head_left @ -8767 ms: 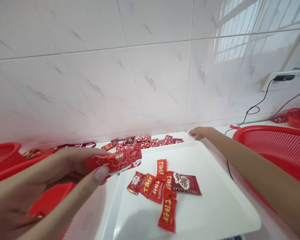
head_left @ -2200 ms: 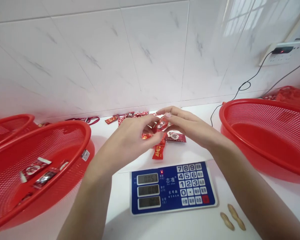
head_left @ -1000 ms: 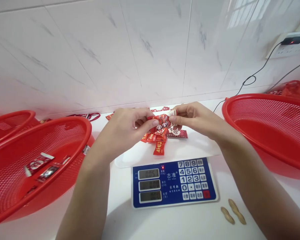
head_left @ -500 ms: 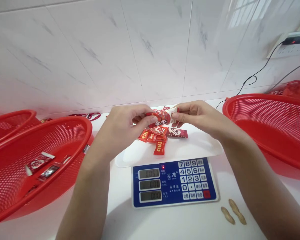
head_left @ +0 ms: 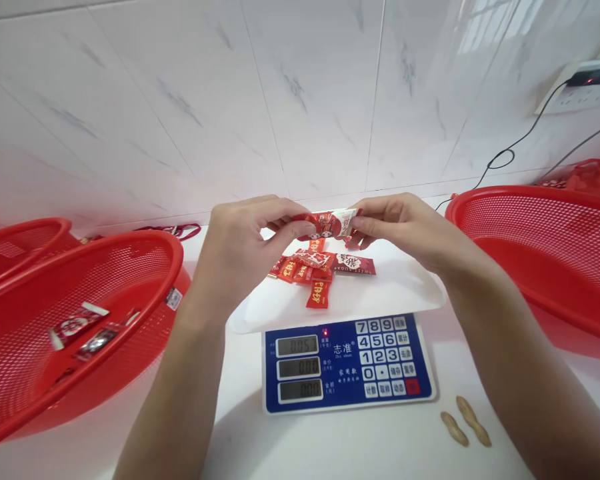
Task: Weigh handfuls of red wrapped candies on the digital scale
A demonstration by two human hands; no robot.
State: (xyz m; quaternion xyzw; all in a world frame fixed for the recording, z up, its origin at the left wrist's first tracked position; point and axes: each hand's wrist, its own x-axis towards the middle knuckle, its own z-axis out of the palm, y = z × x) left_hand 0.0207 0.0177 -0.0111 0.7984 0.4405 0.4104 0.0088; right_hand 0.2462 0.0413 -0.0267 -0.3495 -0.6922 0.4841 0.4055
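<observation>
Between my two hands is a red and white wrapped candy [head_left: 329, 225], held level above the scale's tray. My left hand [head_left: 260, 243] pinches its red end, while my right hand [head_left: 397, 230] pinches the white end. Beneath them, several red wrapped candies [head_left: 307, 267] lie in a loose pile on the white tray [head_left: 380, 293]. A darker red packet [head_left: 355, 265] lies at the pile's right side. The blue digital scale [head_left: 347, 373] faces me, and its top display appears to read 0.057.
A red mesh basket [head_left: 145, 250] on the left holds a few wrapped packets [head_left: 77, 325]. Another red basket [head_left: 535, 197] stands on the right. Two peanuts [head_left: 473, 421] lie near the scale's lower right. A black cable [head_left: 523, 141] runs down from the wall socket [head_left: 573, 97].
Both hands have lifted the candy slightly, showing more of the pile below. Their grip on its two ends is kept.
</observation>
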